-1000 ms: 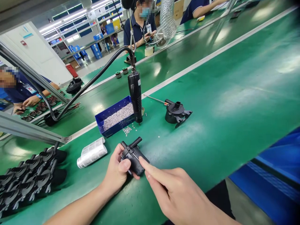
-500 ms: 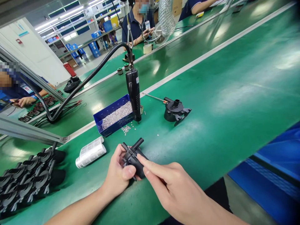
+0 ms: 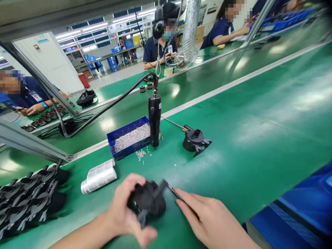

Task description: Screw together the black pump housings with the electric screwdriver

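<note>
Head view: left hand (image 3: pixel 126 205) gripped housing (image 3: pixel 150 199), seemingly unfinished; right hand (image 3: pixel 209 214) pinched rod (image 3: pixel 173 191); rowed housings (image 3: pixel 40 200) stood left, perhaps done.

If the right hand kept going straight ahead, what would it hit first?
Probably the black pump-like housing in the left hand, beyond the right hand and its thin tool; depth is unclear.

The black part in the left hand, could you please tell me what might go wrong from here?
The left hand has its thumb apparently off the black part, which could slip. The thin tool in the right hand looks close to it and might scratch it. Loose rings by the blue tray could scatter if bumped.
</note>
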{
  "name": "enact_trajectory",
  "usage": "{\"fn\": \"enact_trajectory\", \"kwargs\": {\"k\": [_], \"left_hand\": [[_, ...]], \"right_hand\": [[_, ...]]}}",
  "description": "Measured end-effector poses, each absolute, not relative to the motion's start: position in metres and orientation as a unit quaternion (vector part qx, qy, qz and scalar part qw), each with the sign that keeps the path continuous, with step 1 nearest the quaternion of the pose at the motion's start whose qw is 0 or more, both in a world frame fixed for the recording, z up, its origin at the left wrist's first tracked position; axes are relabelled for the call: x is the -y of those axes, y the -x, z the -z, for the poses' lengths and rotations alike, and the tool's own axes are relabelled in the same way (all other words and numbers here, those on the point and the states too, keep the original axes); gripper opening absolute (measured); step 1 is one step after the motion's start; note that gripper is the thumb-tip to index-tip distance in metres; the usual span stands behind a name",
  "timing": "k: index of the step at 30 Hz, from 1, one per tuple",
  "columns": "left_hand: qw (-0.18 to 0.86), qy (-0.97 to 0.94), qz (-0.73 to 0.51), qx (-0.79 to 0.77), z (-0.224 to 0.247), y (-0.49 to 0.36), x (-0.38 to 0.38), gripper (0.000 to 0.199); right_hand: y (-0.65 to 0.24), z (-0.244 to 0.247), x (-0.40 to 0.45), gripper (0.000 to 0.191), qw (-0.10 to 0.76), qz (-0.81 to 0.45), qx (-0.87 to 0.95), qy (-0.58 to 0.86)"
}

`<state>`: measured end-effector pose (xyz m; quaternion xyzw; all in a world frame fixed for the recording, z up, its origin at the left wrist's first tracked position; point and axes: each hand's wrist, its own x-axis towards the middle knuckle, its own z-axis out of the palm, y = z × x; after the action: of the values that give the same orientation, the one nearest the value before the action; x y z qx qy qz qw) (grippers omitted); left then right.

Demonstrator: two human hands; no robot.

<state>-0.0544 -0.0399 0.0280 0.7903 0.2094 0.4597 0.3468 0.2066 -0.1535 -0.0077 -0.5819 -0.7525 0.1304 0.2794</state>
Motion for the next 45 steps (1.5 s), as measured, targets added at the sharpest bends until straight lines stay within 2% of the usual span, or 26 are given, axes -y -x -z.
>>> {"fn": "enact_trajectory", "kwargs": {"k": [1, 4, 5, 7, 13, 16, 21, 23, 26, 27, 29, 30, 32, 35, 37, 40, 44, 45], "left_hand": [[0.336, -0.835, -0.413, -0.142, -0.028, 0.056, 0.043, 0.089], [0.318, -0.925, -0.194, -0.079, -0.034, 0.056, 0.053, 0.043], [0.308, -0.937, -0.139, -0.091, -0.037, 0.055, 0.056, 0.04], [0.283, -0.949, -0.089, -0.107, -0.042, 0.054, 0.058, 0.049], [0.256, -0.953, -0.127, -0.103, -0.039, 0.056, 0.048, 0.049], [0.218, -0.96, -0.14, -0.107, -0.029, 0.056, 0.044, 0.042], [0.173, -0.962, -0.193, -0.085, -0.004, 0.054, 0.04, 0.039], [0.169, -0.963, -0.19, -0.089, 0.0, 0.055, 0.039, 0.039], [0.17, -0.964, -0.175, -0.107, -0.004, 0.059, 0.035, 0.037], [0.178, -0.962, -0.17, -0.115, -0.005, 0.061, 0.034, 0.038], [0.196, -0.957, -0.171, -0.13, -0.005, 0.064, 0.03, 0.041], [0.202, -0.953, -0.177, -0.139, -0.002, 0.066, 0.028, 0.044], [0.2, -0.946, -0.202, -0.156, 0.008, 0.068, 0.024, 0.05], [0.194, -0.925, -0.251, -0.209, 0.023, 0.068, 0.02, 0.082], [0.219, -0.905, -0.272, -0.244, 0.022, 0.067, 0.018, 0.102], [0.271, -0.894, -0.245, -0.261, -0.005, 0.068, 0.016, 0.099], [0.336, -0.881, -0.072, -0.326, -0.072, 0.085, 0.01, 0.11], [0.341, -0.868, -0.033, -0.359, -0.089, 0.091, 0.009, 0.107]], "right_hand": [[-0.214, 0.004, 0.146, 0.038, 0.269, -0.149, 0.751, 0.584], [-0.223, -0.019, 0.114, 0.026, 0.216, -0.221, 0.765, 0.565], [-0.222, -0.029, 0.101, 0.023, 0.193, -0.237, 0.775, 0.553], [-0.214, -0.046, 0.074, 0.024, 0.152, -0.241, 0.793, 0.539], [-0.167, -0.058, 0.004, 0.021, 0.11, -0.188, 0.8, 0.559], [-0.146, -0.05, -0.003, 0.025, 0.087, -0.174, 0.809, 0.554], [-0.138, -0.069, 0.0, 0.015, 0.036, -0.166, 0.859, 0.483], [-0.144, -0.095, -0.011, 0.016, 0.064, -0.157, 0.862, 0.477], [-0.166, -0.139, -0.032, 0.038, 0.157, -0.129, 0.829, 0.521], [-0.176, -0.15, -0.036, 0.041, 0.177, -0.129, 0.82, 0.528], [-0.196, -0.158, -0.036, 0.032, 0.177, -0.135, 0.81, 0.542], [-0.205, -0.155, -0.033, 0.025, 0.16, -0.138, 0.804, 0.557], [-0.219, -0.138, -0.027, 0.026, 0.109, -0.131, 0.775, 0.609], [-0.225, -0.098, -0.028, 0.017, 0.051, -0.1, 0.706, 0.699], [-0.222, -0.075, -0.038, 0.011, 0.042, -0.081, 0.681, 0.727], [-0.215, -0.057, -0.054, 0.021, 0.046, -0.069, 0.673, 0.735], [-0.215, -0.052, -0.062, 0.02, 0.036, -0.073, 0.684, 0.725], [-0.217, -0.052, -0.062, 0.02, 0.031, -0.074, 0.686, 0.723]]}}
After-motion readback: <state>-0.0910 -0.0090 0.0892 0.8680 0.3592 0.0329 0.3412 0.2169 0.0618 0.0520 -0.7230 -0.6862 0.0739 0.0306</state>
